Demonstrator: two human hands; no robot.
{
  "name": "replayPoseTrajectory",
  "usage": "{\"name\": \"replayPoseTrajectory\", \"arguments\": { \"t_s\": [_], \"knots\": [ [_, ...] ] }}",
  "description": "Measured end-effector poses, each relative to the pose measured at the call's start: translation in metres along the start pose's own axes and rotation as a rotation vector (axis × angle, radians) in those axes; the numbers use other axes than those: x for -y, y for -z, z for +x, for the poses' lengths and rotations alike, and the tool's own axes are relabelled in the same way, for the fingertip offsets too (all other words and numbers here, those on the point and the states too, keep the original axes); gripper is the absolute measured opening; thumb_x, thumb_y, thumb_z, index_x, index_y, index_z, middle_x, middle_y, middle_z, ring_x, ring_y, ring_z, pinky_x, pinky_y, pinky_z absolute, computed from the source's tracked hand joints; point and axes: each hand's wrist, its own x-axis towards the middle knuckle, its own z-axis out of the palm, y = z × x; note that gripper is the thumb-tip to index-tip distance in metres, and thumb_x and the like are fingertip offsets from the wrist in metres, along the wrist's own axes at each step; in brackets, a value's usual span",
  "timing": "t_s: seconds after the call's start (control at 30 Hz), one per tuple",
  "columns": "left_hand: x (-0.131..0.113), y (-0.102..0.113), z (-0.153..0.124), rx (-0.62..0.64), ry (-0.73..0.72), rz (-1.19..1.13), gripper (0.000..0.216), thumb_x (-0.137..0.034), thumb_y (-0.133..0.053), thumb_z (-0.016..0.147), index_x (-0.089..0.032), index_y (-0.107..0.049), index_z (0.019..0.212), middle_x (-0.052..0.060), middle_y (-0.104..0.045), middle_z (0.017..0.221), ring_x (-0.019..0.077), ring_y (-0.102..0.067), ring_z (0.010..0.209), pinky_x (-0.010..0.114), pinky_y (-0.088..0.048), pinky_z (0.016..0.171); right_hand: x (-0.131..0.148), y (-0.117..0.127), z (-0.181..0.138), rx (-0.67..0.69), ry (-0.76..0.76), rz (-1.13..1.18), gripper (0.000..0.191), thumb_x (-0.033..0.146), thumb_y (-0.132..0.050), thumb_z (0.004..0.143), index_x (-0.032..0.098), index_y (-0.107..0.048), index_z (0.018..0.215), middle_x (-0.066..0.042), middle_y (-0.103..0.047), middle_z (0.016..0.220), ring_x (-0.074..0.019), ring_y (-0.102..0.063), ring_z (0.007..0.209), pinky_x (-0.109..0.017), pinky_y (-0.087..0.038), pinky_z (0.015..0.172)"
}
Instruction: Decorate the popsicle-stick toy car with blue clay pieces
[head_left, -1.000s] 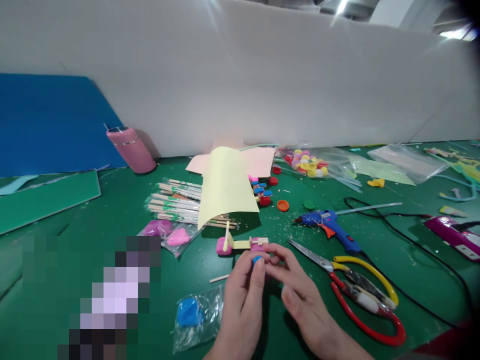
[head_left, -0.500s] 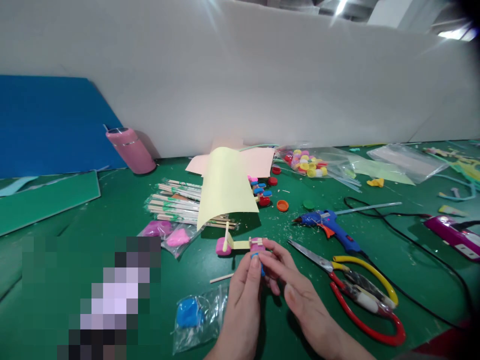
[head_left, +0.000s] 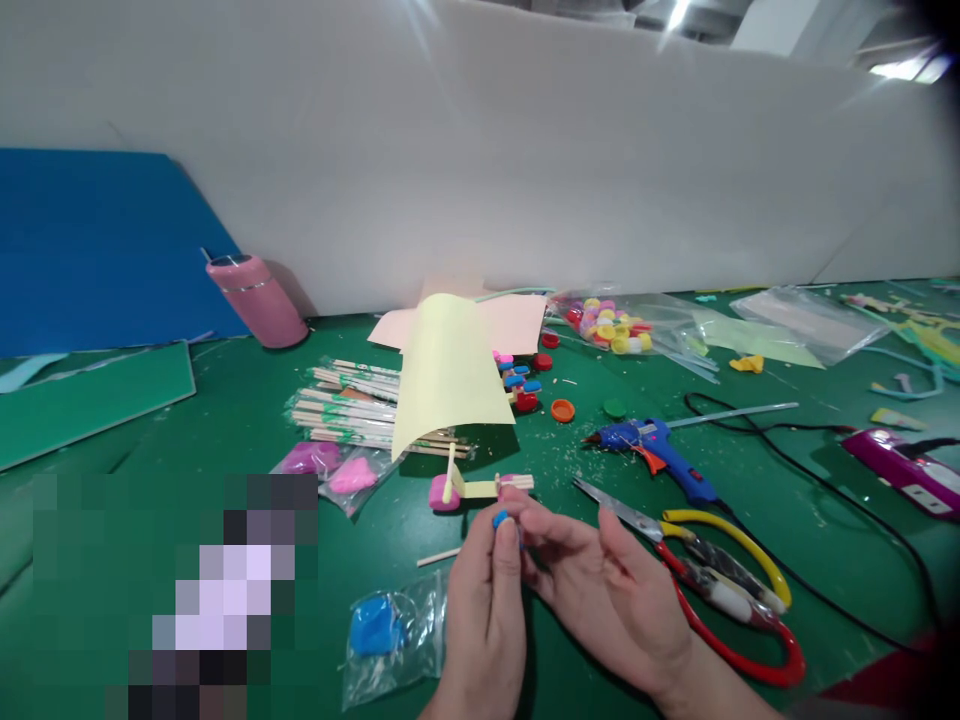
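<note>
As I see it, left hand (head_left: 484, 600): pinching blue lump (head_left: 500, 518), toward table's (head_left: 240, 430) near edge.
Right hand (head_left: 600, 575): thumb spread, contact can't tell.

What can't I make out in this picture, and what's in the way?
All in the head view:
Blue piece: full shape, mostly hidden by the left grip.
Stick: right end, behind the left grip.
Wrapped sticks: partly covered by the yellow paper.
Purple strip: far end, cut off by the right edge.
Lower left: whatever lies behind the coarse blocks.
</note>
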Motion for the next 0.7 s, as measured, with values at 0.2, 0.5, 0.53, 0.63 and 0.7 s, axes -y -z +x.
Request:
{"name": "replayPoseTrajectory", "arguments": {
  "t_s": [0.2,0.5,0.53,0.63,0.7],
  "knots": [
    [0.003,0.0,-0.001,-0.098,-0.029,0.016,0.018,-0.023,-0.058,0.073,-0.02,-0.067,0.088,0.006,-0.065,0.096,0.0203,-0.055,0.093,0.024,-0.036,0.085,0.005,0.0,-0.001,0.009,-0.065,0.101,0.052,0.051,-0.024,0.085,0.023,-0.065,0.101,-0.004,-0.053,0.123,-0.0212,-0.043,0.118,-0.043,-0.023,0.102],
    [0.001,0.007,0.0,0.051,0.014,-0.019,0.021,-0.032,-0.048,0.08,-0.023,-0.058,0.096,0.002,-0.059,0.083,0.0147,-0.051,0.068,0.023,-0.039,0.061,-0.002,0.002,0.0,-0.179,0.116,-0.197,0.039,0.041,-0.053,0.078,0.022,-0.055,0.112,-0.007,-0.046,0.128,-0.0236,-0.04,0.118,-0.038,-0.034,0.094],
    [0.002,0.007,0.0,0.096,0.031,-0.043,0.021,-0.032,-0.046,0.081,-0.022,-0.058,0.096,0.001,-0.058,0.08,0.0137,-0.049,0.066,0.023,-0.038,0.061,-0.003,0.002,0.0,-0.208,0.133,-0.258,0.04,0.039,-0.056,0.077,0.023,-0.053,0.113,-0.007,-0.045,0.128,-0.0234,-0.041,0.116,-0.036,-0.036,0.092],
    [0.008,0.007,-0.002,0.218,0.103,-0.1,0.022,-0.032,-0.043,0.083,-0.022,-0.059,0.093,0.0,-0.055,0.076,0.012,-0.046,0.065,0.023,-0.037,0.061,-0.004,0.0,0.0,-0.252,0.126,-0.364,0.041,0.034,-0.059,0.077,0.026,-0.05,0.115,-0.007,-0.047,0.124,-0.0217,-0.045,0.111,-0.032,-0.04,0.085],
    [0.01,0.007,-0.003,0.27,0.137,-0.134,0.021,-0.03,-0.043,0.084,-0.022,-0.06,0.092,0.0,-0.055,0.078,0.0121,-0.047,0.069,0.023,-0.036,0.065,-0.004,-0.001,0.0,-0.263,0.13,-0.407,0.041,0.033,-0.06,0.076,0.027,-0.049,0.115,-0.006,-0.047,0.122,-0.0208,-0.043,0.112,-0.031,-0.04,0.086]
  ]
}}
